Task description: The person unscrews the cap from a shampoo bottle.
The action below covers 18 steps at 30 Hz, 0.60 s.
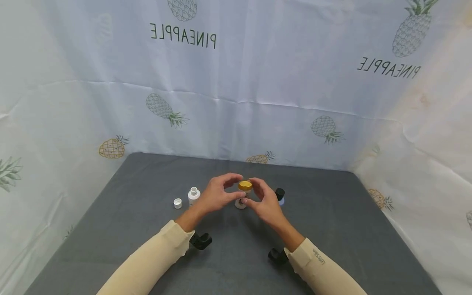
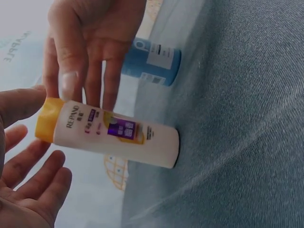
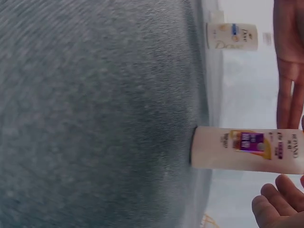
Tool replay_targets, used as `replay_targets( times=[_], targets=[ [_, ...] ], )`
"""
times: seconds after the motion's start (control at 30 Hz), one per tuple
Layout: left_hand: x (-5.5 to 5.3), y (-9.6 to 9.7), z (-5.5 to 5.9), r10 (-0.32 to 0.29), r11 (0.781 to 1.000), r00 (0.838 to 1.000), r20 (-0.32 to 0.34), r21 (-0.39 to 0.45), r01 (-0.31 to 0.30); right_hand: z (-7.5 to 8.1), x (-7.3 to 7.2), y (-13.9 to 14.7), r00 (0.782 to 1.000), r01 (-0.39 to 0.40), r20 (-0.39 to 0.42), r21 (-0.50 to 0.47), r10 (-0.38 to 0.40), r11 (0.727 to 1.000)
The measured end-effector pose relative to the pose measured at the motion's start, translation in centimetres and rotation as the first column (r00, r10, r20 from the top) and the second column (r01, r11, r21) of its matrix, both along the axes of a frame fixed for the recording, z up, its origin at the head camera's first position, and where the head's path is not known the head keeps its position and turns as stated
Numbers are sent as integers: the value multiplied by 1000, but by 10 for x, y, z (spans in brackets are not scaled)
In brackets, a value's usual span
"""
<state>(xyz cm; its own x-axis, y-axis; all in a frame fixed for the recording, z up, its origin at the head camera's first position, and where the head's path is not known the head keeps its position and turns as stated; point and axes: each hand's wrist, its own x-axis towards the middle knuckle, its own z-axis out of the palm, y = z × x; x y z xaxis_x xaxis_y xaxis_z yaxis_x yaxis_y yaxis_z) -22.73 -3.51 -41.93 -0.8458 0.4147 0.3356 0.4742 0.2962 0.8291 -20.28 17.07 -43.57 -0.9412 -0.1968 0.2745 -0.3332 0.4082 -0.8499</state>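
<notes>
A white REPAND bottle (image 1: 241, 205) with a gold cap (image 1: 245, 185) stands upright on the grey table, between my two hands. My left hand (image 1: 215, 196) reaches in from the left, thumb across the bottle's upper part and fingers spread beside the cap. From the other side my right hand (image 1: 268, 205) frames it, its fingertips close at the cap's edge and its thumb overlapping the bottle in the left wrist view. Neither hand's fingers close round the bottle. In the right wrist view the bottle's label (image 3: 251, 141) faces the camera.
Left of the hands is a white Dove bottle (image 1: 193, 196) with its neck bare, and a small white cap (image 1: 178, 203) lies near it. A blue bottle (image 2: 161, 61) with a black cap (image 1: 280, 193) stands behind the right hand. Pineapple-print curtains surround the table.
</notes>
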Motion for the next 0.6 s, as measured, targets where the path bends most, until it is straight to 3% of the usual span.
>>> replay_targets(
  times=[0.3,0.6],
  targets=[
    [-5,6,-4,6,1000,1000,-9,16,-6,-10,-9,-7,996,18,86,4,-19,1000],
    [-6,14,-4,11,999,1000,6,41,-11,-18,-18,-11,996,29,83,45,-33,999]
  ],
)
